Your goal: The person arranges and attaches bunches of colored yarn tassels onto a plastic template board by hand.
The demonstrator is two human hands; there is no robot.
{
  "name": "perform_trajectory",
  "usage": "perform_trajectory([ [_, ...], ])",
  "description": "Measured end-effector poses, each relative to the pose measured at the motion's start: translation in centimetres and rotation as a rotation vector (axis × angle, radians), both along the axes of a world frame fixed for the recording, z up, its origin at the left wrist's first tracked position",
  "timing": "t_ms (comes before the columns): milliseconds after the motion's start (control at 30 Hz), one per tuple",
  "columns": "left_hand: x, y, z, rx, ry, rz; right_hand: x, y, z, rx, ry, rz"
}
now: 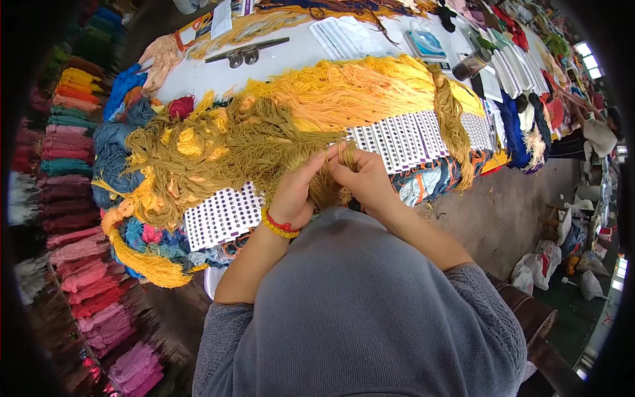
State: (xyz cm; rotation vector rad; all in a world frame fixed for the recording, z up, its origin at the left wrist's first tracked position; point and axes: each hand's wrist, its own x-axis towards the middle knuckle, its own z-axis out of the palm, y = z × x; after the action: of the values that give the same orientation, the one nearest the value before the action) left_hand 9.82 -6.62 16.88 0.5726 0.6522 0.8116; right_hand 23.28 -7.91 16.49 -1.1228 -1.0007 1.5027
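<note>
Close in front of my chest, my left hand (295, 192) is closed around a bundle of olive-green yarn (264, 135). Beside it, the bent fingers of my right hand (365, 173) pinch strands of the same yarn, with a small loop over them. From my hands the olive yarn spreads left in a loose, tangled heap across the table. Behind it lies a broad pile of yellow and peach yarn (350, 86). White cards with rows of dark dots (400, 139) run along the near edge, partly under the yarn. The exact fingertip contact is hidden.
Another olive hank (450, 112) hangs over the table edge at right. A dark metal clip (245, 55), papers (340, 36) and a dark cup (471, 64) sit farther back. Coloured skeins (92, 284) line the left side. White bags (544, 264) stand on the floor; another person (598, 135) is at far right.
</note>
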Motion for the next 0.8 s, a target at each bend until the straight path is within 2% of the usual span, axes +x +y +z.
perform_trajectory([
  [200,-0.9,0.4,-0.4,-0.086,0.008,0.054,-0.6,0.1,-0.7,0.040,0.025,-0.044],
  [267,-1.1,0.5,-0.9,-0.043,0.033,0.087,-0.7,0.1,-0.7,0.059,0.010,-0.048],
  [367,-1.1,0.6,-0.7,-0.024,0.043,0.157,-1.0,0.2,0.0,0.008,0.006,-0.090],
  [467,-0.9,0.6,0.1,-0.064,0.026,0.193,-0.8,0.6,-0.3,-0.059,0.110,-0.111],
  [567,-0.7,0.8,0.0,-0.052,0.068,0.206,-0.5,0.7,-0.7,-0.039,0.014,-0.069],
  [633,-0.5,0.9,-0.3,-0.026,0.115,0.217,-0.5,0.5,0.0,-0.001,-0.157,-0.050],
  [800,0.6,1.1,-0.5,0.064,0.124,0.238,0.0,1.0,-1.1,-0.008,-0.109,-0.080],
])
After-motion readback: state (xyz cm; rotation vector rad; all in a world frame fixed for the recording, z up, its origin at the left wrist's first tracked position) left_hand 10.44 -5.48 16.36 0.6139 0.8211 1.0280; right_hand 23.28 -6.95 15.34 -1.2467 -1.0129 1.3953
